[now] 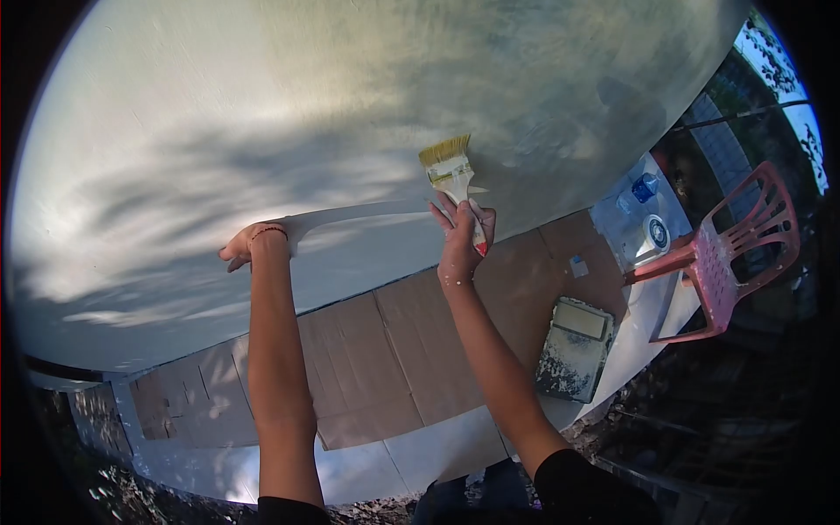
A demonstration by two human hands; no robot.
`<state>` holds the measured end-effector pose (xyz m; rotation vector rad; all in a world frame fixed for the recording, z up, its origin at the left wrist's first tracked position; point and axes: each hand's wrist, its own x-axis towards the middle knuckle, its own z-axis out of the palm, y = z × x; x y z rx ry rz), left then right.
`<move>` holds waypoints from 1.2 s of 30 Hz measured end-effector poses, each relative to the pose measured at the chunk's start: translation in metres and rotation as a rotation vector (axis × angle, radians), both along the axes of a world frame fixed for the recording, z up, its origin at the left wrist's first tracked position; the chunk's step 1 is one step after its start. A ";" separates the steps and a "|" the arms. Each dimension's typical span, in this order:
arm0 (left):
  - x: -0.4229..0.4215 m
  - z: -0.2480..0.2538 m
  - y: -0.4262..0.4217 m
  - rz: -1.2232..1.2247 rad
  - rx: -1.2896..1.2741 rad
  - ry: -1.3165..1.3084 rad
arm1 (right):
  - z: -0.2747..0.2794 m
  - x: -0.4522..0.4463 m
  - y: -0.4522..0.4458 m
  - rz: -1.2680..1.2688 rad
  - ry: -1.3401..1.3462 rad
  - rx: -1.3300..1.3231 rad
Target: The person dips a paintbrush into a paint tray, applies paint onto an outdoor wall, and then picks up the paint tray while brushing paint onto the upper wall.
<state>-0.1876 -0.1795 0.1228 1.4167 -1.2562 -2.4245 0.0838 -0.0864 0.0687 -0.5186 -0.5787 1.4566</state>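
Observation:
My right hand (461, 234) grips a wide paintbrush (451, 171) by its pale, red-tipped handle. The yellowish bristles point up, in front of the pale wall (367, 105); whether they touch it I cannot tell. Further left, my left hand (238, 245), with a dark beaded bracelet (268, 229) at the wrist, reaches to the wall with its fingers stretched out and partly turned away. Between the two hands a pale grey curved band runs along the wall; a strip or a shadow, I cannot make out which. Whitish specks dot my right wrist.
Brown cardboard (350, 367) covers the ground along the wall's foot. On its right lies a paint-smeared tray (575, 350). Beyond stand a white tub (654, 234), a blue plastic bottle (645, 186) and a paint-spotted pink chair (717, 271). Tree shadows fall across the wall.

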 end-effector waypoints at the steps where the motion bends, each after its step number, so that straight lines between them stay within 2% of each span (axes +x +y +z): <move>1: 0.001 0.001 0.000 -0.002 0.000 0.003 | -0.041 -0.002 -0.005 -0.052 -0.057 -0.076; 4: 0.008 0.006 -0.002 -0.018 -0.002 -0.006 | -0.134 0.018 -0.012 -0.030 -0.102 -0.594; 6: 0.002 0.004 0.001 -0.004 0.053 0.037 | -0.157 0.022 -0.002 -0.063 -0.122 -0.808; 8: -0.017 -0.011 0.000 0.075 0.147 0.134 | -0.120 0.011 0.005 0.023 -0.034 -0.679; 9: -0.047 -0.038 -0.003 0.142 0.206 0.204 | -0.085 0.008 0.007 0.060 0.006 -0.624; 11: -0.046 -0.036 0.000 0.129 0.152 0.165 | 0.026 -0.006 0.002 0.063 0.070 -0.495; 14: -0.028 -0.027 0.002 0.087 0.102 0.119 | 0.135 0.015 -0.018 0.140 0.221 0.117; 17: -0.026 -0.025 0.000 0.077 0.087 0.110 | 0.172 0.027 -0.019 0.102 0.260 0.309; 20: -0.025 -0.023 0.002 0.078 0.087 0.099 | 0.107 0.009 -0.006 0.069 0.115 0.230; 23: -0.026 -0.022 0.001 0.080 0.088 0.096 | -0.030 -0.010 -0.017 -0.011 -0.036 -0.022; 26: -0.022 -0.023 0.001 0.065 0.075 0.095 | -0.184 -0.001 -0.020 0.000 -0.011 -0.698; 29: -0.024 -0.021 0.000 0.057 0.079 0.102 | -0.190 0.012 -0.019 -0.033 -0.107 -0.800; 31: -0.025 -0.021 -0.002 0.061 0.068 0.102 | -0.131 -0.002 -0.003 0.001 0.030 -0.716; 33: -0.026 -0.022 0.001 0.060 0.064 0.098 | 0.002 -0.015 -0.002 -0.016 0.022 -0.567; 34: -0.026 -0.023 0.000 0.059 0.065 0.096 | 0.057 -0.013 -0.008 -0.003 0.116 -0.466; 36: -0.023 -0.023 0.000 0.053 0.063 0.091 | 0.118 -0.003 -0.018 0.019 0.239 -0.083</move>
